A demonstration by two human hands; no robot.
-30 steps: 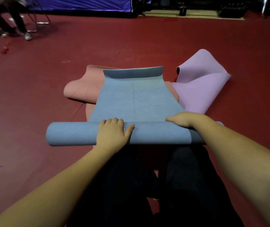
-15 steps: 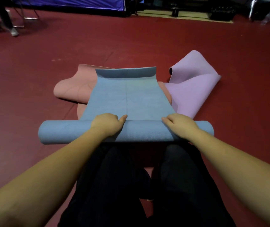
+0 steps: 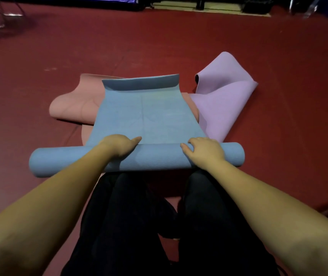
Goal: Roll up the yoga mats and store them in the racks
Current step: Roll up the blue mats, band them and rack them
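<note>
On the red floor (image 3: pixel 278 56), directly before the kneeling person, lies the blue mat (image 3: pixel 145 114), its near part wound into a roll. Left hand (image 3: pixel 119 145) grips the roll top, fingers curled over the far side, thumb extended toward 3 o'clock. Right hand (image 3: pixel 205 151) likewise curls over the roll. Pink mat (image 3: pixel 73 106) lies underneath at 10 o'clock; purple mat (image 3: pixel 223 100), folded, at 2 o'clock.
</note>
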